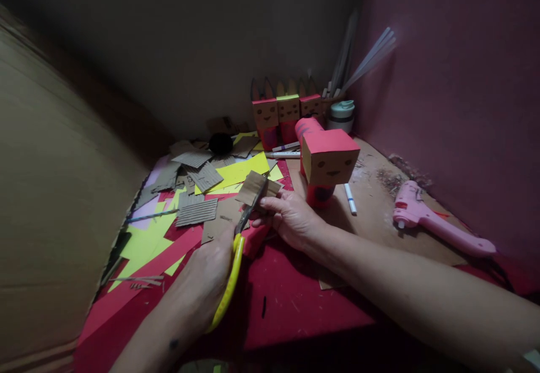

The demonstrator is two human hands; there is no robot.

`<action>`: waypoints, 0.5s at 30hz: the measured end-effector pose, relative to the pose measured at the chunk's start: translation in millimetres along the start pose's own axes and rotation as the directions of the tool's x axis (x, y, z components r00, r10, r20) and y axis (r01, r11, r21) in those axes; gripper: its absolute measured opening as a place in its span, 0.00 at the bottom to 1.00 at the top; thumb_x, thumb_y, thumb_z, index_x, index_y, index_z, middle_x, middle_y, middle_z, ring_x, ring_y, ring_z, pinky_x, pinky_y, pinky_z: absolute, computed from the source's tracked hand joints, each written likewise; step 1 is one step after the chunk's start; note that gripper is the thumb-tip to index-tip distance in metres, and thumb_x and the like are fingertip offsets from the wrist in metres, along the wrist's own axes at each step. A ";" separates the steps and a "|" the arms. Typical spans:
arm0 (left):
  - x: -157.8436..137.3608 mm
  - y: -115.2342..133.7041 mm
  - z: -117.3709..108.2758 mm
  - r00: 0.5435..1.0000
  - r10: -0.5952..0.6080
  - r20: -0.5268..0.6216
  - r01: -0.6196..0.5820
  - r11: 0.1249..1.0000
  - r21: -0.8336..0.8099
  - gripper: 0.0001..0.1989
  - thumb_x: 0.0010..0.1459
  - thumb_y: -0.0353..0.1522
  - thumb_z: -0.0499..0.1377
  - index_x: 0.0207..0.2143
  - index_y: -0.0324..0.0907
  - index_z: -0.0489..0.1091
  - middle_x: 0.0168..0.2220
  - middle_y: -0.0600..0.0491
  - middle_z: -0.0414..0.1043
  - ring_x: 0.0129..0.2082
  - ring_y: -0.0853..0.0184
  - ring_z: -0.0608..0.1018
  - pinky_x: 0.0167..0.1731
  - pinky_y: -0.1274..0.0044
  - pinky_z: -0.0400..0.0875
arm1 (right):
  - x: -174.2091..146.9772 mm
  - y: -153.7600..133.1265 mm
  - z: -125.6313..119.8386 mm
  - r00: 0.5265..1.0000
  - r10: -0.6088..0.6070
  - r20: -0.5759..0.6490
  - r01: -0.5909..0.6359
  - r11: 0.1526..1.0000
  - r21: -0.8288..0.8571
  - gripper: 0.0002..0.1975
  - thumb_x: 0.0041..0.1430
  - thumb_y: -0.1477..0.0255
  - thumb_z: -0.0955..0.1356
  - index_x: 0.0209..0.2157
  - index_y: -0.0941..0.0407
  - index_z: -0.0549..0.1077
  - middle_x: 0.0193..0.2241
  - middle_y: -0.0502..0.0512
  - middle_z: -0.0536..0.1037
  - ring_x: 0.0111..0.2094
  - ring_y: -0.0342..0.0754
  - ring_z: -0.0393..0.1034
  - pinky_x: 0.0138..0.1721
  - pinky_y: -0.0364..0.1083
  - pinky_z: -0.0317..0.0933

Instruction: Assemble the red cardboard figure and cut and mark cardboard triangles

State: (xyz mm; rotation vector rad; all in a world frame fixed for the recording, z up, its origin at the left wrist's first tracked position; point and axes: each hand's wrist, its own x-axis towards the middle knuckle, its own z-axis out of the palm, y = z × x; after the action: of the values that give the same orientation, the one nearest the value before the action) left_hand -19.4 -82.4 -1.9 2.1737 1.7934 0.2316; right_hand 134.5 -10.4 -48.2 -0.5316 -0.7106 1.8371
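My left hand (213, 269) is wrapped around the yellow handles of a pair of scissors (230, 291). Their dark blades (253, 201) lie across a small piece of brown cardboard (252, 187). That piece is pinched at its right side by my right hand (293, 215), with the thumb on top. Just beyond my right hand stands a cardboard figure (331, 159) with a box head, a pink-red top, a drawn face and a red body. A red tube-shaped piece (307, 127) with dark stripes shows behind its head.
Corrugated cardboard scraps (196, 212) and yellow paper (238, 171) cover the left side. Several box-headed figures (265, 114) line the back wall beside a lidded jar (341, 115) and glue sticks (371, 58). A pink glue gun (439, 224) and a marker (350, 200) lie right.
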 end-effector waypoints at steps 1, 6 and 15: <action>0.7 -1.7 1.5 1.000 0.006 0.010 -0.006 1.000 -0.022 0.17 0.63 0.36 0.50 0.53 0.49 0.67 0.36 0.51 0.80 0.36 0.59 0.81 0.34 0.75 0.71 | 0.1 0.4 -0.1 1.000 0.004 -0.004 -0.004 1.000 0.002 0.08 0.45 0.77 0.72 0.31 0.60 0.73 0.23 0.54 0.80 0.22 0.45 0.73 0.23 0.42 0.68; 4.8 -16.8 10.1 0.998 -0.020 0.065 0.024 0.997 -0.073 0.14 0.64 0.37 0.48 0.47 0.47 0.68 0.34 0.51 0.78 0.30 0.60 0.78 0.31 0.74 0.69 | 1.7 2.1 0.3 1.000 0.020 -0.018 -0.019 1.000 0.023 0.07 0.45 0.80 0.71 0.30 0.60 0.72 0.22 0.53 0.79 0.20 0.43 0.71 0.23 0.41 0.69; 6.6 -14.1 1.7 0.999 0.023 0.037 -0.021 0.999 -0.035 0.10 0.57 0.37 0.48 0.31 0.48 0.68 0.21 0.54 0.68 0.24 0.60 0.72 0.29 0.73 0.66 | -0.8 1.5 3.8 0.993 0.086 -0.087 -0.086 0.996 -0.003 0.06 0.50 0.85 0.67 0.28 0.60 0.72 0.19 0.52 0.77 0.18 0.42 0.69 0.21 0.40 0.69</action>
State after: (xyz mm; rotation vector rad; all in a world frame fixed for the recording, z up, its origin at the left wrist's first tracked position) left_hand -30.5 -73.9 -8.8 2.1605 1.7335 0.2245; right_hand 131.3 -12.4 -46.5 -0.6517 -0.6445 1.8798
